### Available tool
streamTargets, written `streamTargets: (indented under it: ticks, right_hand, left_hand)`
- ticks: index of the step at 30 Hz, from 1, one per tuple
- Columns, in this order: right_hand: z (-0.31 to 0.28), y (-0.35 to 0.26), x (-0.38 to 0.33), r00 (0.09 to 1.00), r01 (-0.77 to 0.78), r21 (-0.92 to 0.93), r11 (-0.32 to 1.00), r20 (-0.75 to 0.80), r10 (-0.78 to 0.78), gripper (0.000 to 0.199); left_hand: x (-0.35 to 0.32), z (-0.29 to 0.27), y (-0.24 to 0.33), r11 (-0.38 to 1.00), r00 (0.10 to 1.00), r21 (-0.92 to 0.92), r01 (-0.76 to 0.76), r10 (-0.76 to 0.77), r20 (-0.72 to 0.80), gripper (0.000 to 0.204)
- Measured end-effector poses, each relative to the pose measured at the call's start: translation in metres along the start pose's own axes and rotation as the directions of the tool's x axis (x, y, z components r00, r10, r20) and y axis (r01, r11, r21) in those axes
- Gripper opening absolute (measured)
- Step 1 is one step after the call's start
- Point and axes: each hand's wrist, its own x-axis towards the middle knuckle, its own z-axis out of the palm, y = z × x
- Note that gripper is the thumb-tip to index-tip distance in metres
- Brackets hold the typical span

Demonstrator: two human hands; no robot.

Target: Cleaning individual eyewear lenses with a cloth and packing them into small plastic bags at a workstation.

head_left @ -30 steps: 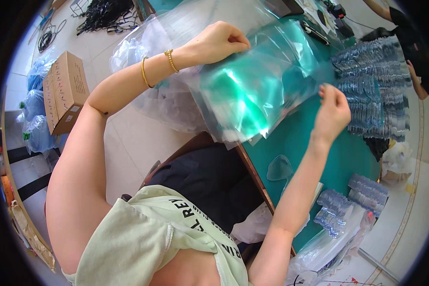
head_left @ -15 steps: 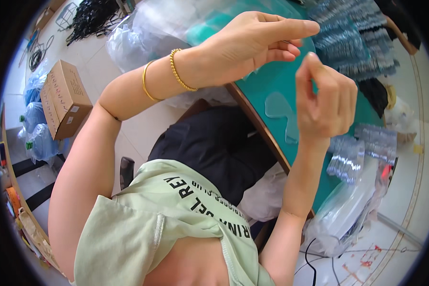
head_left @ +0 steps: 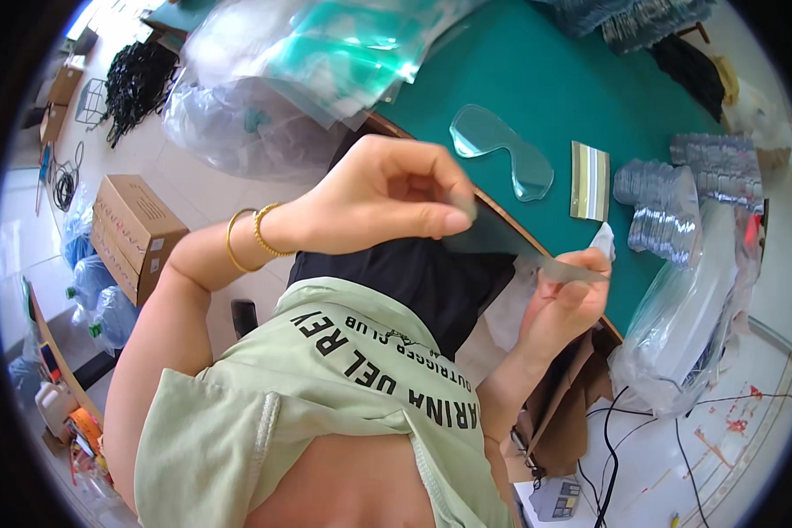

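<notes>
My left hand [head_left: 396,195] pinches one end of a thin clear plastic lens [head_left: 506,239] between thumb and fingers. At its other end my right hand [head_left: 565,299] grips the same lens, thumb underneath. The lens stretches between both hands, over my lap and the table's edge. A small white cloth or tissue [head_left: 603,241] shows behind my right fingers; whether they hold it, I cannot make out. On the green tabletop [head_left: 554,97] lies another clear lens [head_left: 502,148], shaped like a goggle visor. Right of it rests a flat striped piece [head_left: 590,180] in yellow, white and grey.
Stacks of clear lenses [head_left: 660,207] lie at the table's right. Plastic sheets and bags [head_left: 326,62] cover its far left. A clear bag [head_left: 686,308] hangs off the right edge. A cardboard box [head_left: 135,233] stands at left; black cables [head_left: 612,458] cross the floor at right.
Both hands have come down toward my lap, and a lens now shows stretched between them. My view has shifted, uncovering the striped piece and the lens on the table.
</notes>
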Motion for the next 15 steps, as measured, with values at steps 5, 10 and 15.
streamTargets:
  ticks: [5,10,15]
  right_hand:
    - [-0.011,0.012,-0.005,0.988,-0.152,0.177,0.972,0.041,0.147,0.016]
    - [-0.005,0.015,0.015,0.951,-0.300,-0.043,0.953,-0.091,0.295,0.011]
    - [0.002,0.025,0.050,0.926,-0.372,-0.182,0.910,-0.136,0.351,0.013]
  left_hand:
    - [0.008,-0.015,-0.011,0.993,0.991,-0.007,0.119,-0.120,-0.054,0.012]
    - [0.035,-0.033,-0.026,0.945,0.989,0.325,0.046,0.002,-0.145,0.011]
    - [0.068,-0.038,-0.035,0.816,0.969,0.572,0.076,0.074,-0.234,0.015]
